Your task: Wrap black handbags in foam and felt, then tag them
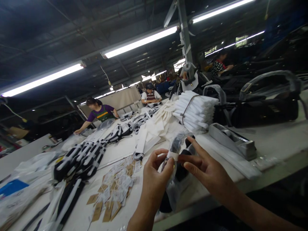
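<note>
My left hand (160, 171) is closed in a pinch on a clear-plastic-wrapped bag strap (176, 144), where a short white strip (172, 156) goes across it. From the other side, my right hand (207, 168) has its thumb and middle fingertips at the end of that strip, with the index finger stretched up along the strap. Black padded parts of the strap show behind my fingers, and its lower end hangs down by the table's near edge. What lies under the right fingertips is partly hidden.
Brown and white tags (109, 203) lie left of my hands. Black straps with white wrapping (79, 157) spread beyond them. A tied bundle of white foam (194, 110), a grey holder (232, 141) and black handbags (267, 109) stand on the right. Co-workers (102, 110) sit across the table.
</note>
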A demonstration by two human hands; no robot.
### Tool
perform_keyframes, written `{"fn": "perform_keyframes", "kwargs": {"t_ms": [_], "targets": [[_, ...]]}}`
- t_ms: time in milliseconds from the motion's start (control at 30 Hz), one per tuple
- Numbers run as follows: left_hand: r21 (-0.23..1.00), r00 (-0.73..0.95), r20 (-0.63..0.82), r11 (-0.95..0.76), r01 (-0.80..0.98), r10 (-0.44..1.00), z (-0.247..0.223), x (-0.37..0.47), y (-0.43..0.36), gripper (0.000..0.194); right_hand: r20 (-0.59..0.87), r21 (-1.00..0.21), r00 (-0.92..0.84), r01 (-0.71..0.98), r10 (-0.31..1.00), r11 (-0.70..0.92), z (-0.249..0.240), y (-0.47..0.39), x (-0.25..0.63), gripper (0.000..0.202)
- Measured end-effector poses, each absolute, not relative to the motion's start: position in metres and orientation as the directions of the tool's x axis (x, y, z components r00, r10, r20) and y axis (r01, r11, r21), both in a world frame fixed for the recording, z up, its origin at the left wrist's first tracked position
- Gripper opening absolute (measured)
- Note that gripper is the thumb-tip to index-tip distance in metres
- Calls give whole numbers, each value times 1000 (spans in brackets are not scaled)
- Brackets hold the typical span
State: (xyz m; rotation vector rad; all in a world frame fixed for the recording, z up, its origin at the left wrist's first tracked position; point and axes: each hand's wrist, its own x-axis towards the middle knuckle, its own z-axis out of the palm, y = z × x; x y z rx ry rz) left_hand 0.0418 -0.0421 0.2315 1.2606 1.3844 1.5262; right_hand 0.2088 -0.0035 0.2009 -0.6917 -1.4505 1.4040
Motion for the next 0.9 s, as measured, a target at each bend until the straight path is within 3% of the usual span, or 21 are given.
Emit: {"fn": "perform_keyframes", "kwargs": {"t_ms": [133, 333, 500, 633, 900], "targets": [[965, -273, 242, -201, 169, 931, 231, 44, -46, 31, 261, -935, -342, -322, 903, 148, 202, -6, 194, 100], [935, -226, 311, -255, 246, 923, 229, 49, -51, 20, 257, -930, -271, -329, 928, 161, 201, -2, 183, 101], [871, -259, 421, -308, 384, 869, 224, 50, -51, 18, 222, -945, -280, -296, 934, 136, 211, -7, 184, 102], [771, -239, 571, -414, 483, 785, 220, 55, -53, 18, 193, -957, -255, -261, 948, 125, 211, -12, 186, 91], [713, -183, 674, -566, 414, 716, 212, 54, -61, 31, 166, -985, -49, -58, 985, 163, 211, -10, 180, 90]]}}
